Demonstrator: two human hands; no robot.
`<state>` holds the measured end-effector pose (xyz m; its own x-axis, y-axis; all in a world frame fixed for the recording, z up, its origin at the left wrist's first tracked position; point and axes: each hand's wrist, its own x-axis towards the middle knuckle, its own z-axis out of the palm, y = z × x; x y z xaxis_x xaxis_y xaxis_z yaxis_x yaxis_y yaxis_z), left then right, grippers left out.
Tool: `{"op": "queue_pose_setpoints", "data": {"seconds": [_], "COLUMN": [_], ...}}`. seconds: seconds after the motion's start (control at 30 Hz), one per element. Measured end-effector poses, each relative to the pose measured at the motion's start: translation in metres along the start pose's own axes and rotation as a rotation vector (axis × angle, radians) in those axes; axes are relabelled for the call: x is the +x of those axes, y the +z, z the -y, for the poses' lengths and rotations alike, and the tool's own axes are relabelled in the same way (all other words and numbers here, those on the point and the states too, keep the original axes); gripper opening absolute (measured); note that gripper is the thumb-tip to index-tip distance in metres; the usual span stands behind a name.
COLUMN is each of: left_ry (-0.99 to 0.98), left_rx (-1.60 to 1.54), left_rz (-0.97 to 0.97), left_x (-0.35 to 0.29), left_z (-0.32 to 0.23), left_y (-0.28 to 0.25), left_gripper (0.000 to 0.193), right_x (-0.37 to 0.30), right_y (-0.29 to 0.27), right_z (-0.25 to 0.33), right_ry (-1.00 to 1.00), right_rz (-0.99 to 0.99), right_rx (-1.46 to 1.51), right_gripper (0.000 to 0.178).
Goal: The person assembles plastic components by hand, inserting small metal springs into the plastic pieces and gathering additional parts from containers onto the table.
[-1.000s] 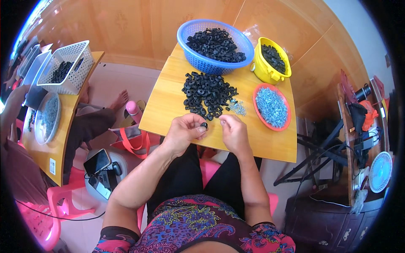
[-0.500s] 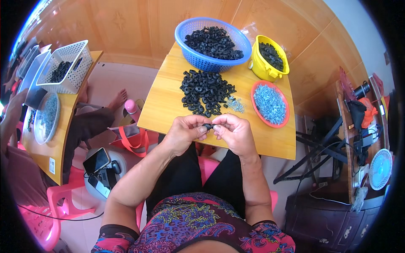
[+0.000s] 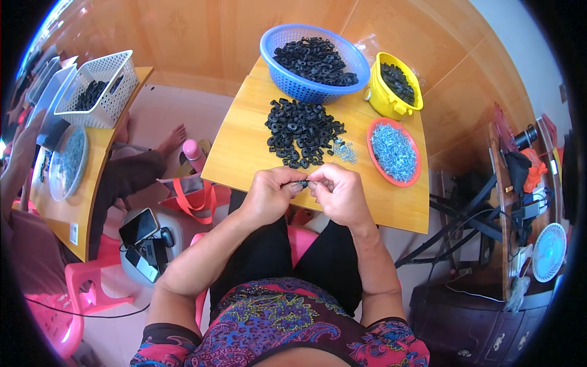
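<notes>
Close together over the table's front edge, my left hand (image 3: 273,194) and my right hand (image 3: 337,191) pinch one small black plastic part (image 3: 303,183) between thumbs and fingertips. Much of the part is covered by the fingers. Just beyond them lies a loose pile of black plastic parts (image 3: 302,128) on the wooden table (image 3: 238,137). A little heap of small silvery screws (image 3: 345,151) touches the pile's right side. Farther right, a red plate (image 3: 417,165) holds a large heap of similar silvery pieces (image 3: 394,151).
At the back of the table stand a blue basket (image 3: 299,90) and a yellow bucket (image 3: 385,105), both filled with black parts. On the left, another person sits at a second table (image 3: 92,208) with a white basket (image 3: 104,116). A fan (image 3: 550,252) stands far right.
Both hands stay together at the table's front edge, with the fingertips shifted slightly around the black part. The whole view has moved a little; the piles look the same.
</notes>
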<state>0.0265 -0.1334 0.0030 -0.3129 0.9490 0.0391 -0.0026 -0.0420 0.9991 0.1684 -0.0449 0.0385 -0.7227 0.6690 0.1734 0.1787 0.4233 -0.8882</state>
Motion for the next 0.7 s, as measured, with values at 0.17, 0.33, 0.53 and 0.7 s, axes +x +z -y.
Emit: {"op": "queue_pose_setpoints", "data": {"seconds": [0.17, 0.33, 0.53, 0.7], "left_ry": [0.202, 0.407, 0.196, 0.027], "left_rx": [0.198, 0.314, -0.045, -0.281], "left_rz": [-0.03, -0.078, -0.065, 0.035], "left_x": [0.0, 0.0, 0.003, 0.007], "left_z": [-0.001, -0.001, -0.004, 0.006], "left_y": [-0.002, -0.002, 0.0, -0.007], "left_gripper": [0.016, 0.016, 0.016, 0.016], "right_x": [0.001, 0.003, 0.006, 0.003], "right_y": [0.006, 0.005, 0.0, 0.0], "right_z": [0.006, 0.01, 0.008, -0.009], "right_ry": [-0.192, -0.183, 0.047, -0.006], "right_rz": [-0.08, -0.087, 0.004, 0.017], "right_rx": [-0.208, -0.124, 0.288, 0.288], "right_gripper": [0.01, 0.01, 0.011, 0.013]}}
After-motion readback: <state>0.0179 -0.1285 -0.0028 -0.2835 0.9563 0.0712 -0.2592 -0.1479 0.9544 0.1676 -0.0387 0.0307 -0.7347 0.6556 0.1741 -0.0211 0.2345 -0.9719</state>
